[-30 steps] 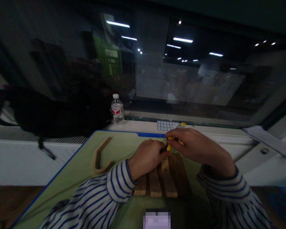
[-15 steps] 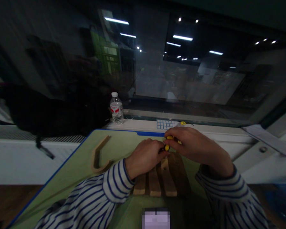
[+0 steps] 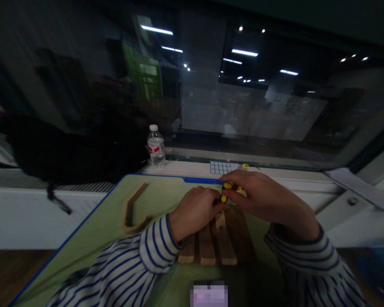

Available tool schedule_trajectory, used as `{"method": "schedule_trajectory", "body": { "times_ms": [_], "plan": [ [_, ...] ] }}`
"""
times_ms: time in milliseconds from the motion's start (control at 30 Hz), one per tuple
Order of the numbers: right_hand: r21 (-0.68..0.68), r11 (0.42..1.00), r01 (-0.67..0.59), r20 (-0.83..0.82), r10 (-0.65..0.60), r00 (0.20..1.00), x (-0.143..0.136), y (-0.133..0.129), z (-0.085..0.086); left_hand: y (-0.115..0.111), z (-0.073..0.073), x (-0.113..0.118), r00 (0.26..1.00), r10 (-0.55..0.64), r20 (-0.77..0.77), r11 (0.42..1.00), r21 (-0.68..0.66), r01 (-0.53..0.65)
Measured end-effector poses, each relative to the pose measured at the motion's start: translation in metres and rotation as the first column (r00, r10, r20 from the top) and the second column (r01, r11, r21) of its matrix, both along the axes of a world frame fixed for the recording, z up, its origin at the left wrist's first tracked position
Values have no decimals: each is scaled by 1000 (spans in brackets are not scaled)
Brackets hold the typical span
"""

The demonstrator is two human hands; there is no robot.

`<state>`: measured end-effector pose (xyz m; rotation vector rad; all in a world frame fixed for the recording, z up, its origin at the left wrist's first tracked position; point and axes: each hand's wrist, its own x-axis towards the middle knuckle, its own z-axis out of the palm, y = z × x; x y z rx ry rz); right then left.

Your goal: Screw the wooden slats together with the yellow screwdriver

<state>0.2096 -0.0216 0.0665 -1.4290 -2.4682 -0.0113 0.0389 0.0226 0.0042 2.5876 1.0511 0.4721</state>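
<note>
Over the far end of a slatted wooden piece (image 3: 225,247) on the green board, both hands meet around a small yellow and black object (image 3: 224,198). My left hand (image 3: 195,211) has its fingers curled round the near-left side of that object. My right hand (image 3: 262,194) pinches its upper right side between thumb and fingers. Whether it is one part or two is hidden by the fingers. Several wooden slats show below my left hand, side by side. A curved wooden strip (image 3: 126,213) lies to the left.
The green board (image 3: 99,230) has a blue edge. Behind it on the white sill stand a water bottle (image 3: 156,147), a blue-gridded sheet (image 3: 220,167) and a small yellow item (image 3: 245,166). A dark bag (image 3: 67,149) lies left; papers (image 3: 355,183) lie right.
My right hand has turned slightly and its wrist has shifted a little to the right. My left hand has stayed nearly in place.
</note>
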Motion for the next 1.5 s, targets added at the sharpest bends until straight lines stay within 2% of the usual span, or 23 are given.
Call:
{"method": "schedule_trajectory", "body": {
  "times_ms": [533,933,1500],
  "plan": [
    [-35,999,-15,18,16,1000,-1,-2,2,0,-4,1,1000,17,-3,995,102,-16],
    [-55,998,-16,38,18,999,0,1,2,0,1,0,1000,-28,3,1000,15,28],
    [-43,999,-1,53,3,999,0,2,0,0,4,-1,997,-72,-22,997,17,72]
  ]
}}
